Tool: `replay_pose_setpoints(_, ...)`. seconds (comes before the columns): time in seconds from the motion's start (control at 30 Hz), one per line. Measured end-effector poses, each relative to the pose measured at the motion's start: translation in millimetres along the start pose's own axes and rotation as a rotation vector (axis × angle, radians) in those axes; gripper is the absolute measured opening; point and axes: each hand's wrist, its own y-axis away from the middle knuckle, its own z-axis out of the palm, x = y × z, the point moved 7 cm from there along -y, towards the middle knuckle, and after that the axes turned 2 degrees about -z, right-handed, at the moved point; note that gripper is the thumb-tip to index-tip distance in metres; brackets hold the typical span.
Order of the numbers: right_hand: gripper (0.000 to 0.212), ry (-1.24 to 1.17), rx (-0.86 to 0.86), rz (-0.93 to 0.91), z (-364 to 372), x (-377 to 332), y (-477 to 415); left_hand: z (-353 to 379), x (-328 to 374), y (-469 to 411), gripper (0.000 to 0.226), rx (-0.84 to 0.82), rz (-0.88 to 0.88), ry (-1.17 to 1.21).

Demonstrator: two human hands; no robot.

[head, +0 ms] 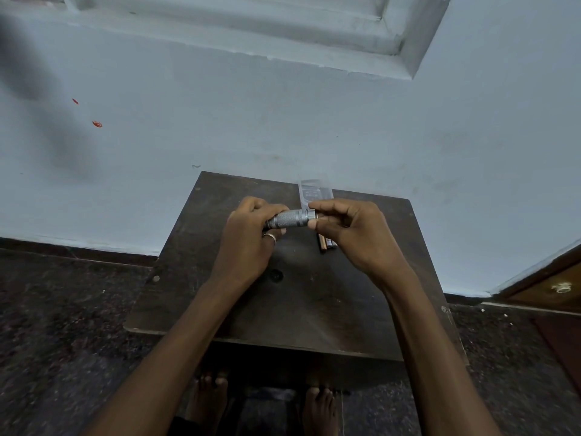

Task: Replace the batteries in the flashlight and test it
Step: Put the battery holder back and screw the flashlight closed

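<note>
Head view shows you holding the silver flashlight (289,219) level above the far half of the dark wooden table (314,309), your left hand (248,243) wrapped around its 9 o'clock end, a ring on one finger. Your right hand (349,231) pinches the flashlight's 3 o'clock end between thumb and fingertips. Two batteries (327,244) lie on the table just under that hand, and a clear plastic package (314,191) sits at 12 o'clock, by the wall.
</note>
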Motion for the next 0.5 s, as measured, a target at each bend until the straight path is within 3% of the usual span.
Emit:
replay_pose_setpoints(0.13,0.013,0.035,-0.010,0.013,3,2,0,0,-1,0,0.041,0.004,0.014,-0.016)
replay_pose_setpoints(0.33,0.044,-0.020,-0.005,0.133,12,9,0,1,-1,1,0.044,-0.002,0.036,-0.023)
replay_pose_setpoints(0.5,0.046,-0.033,0.020,0.128,9,10,1,2,-1,1,0.045,0.000,0.036,-0.015)
